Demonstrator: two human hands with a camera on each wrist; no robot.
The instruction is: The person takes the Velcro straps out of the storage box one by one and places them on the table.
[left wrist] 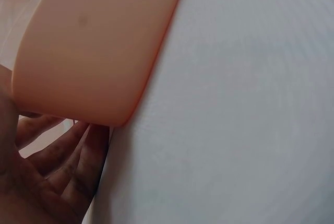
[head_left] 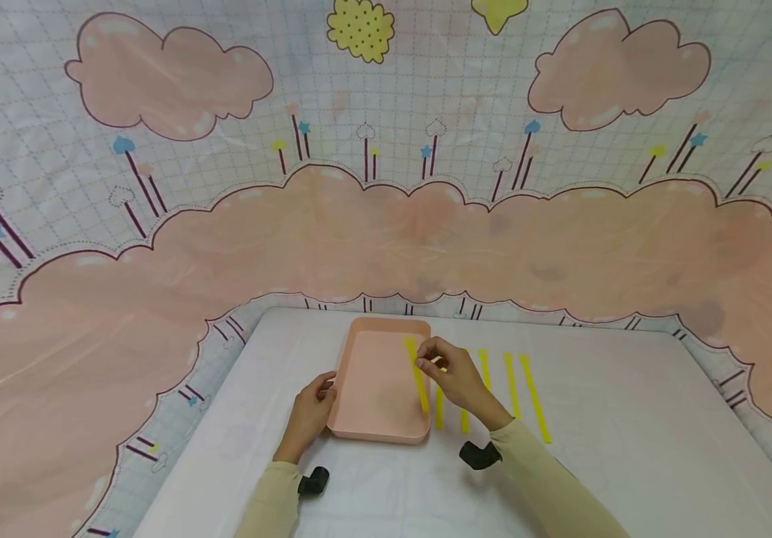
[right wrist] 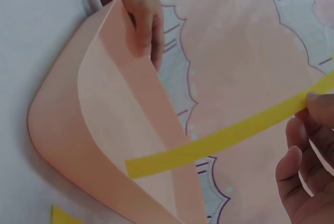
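Note:
A peach-pink rectangular tray (head_left: 377, 381) with raised walls lies on the white table. At its left side, my left hand (head_left: 312, 415) grips the wall; in the right wrist view the thumb of that hand (right wrist: 138, 10) reaches over the rim. My right hand (head_left: 456, 377) pinches a flat yellow strip (right wrist: 224, 135) between thumb and fingers. The strip is held above the tray's right edge, its free end over the rim. To the right, several more yellow strips (head_left: 536, 400) lie side by side on the table, some partly hidden behind my right hand and forearm.
The white tabletop (head_left: 628, 433) stretches out on both sides of the tray. Behind the table hangs a pink and white patterned cloth (head_left: 426, 239) with clouds and stars. Black wrist mounts (head_left: 480, 455) sit below both hands.

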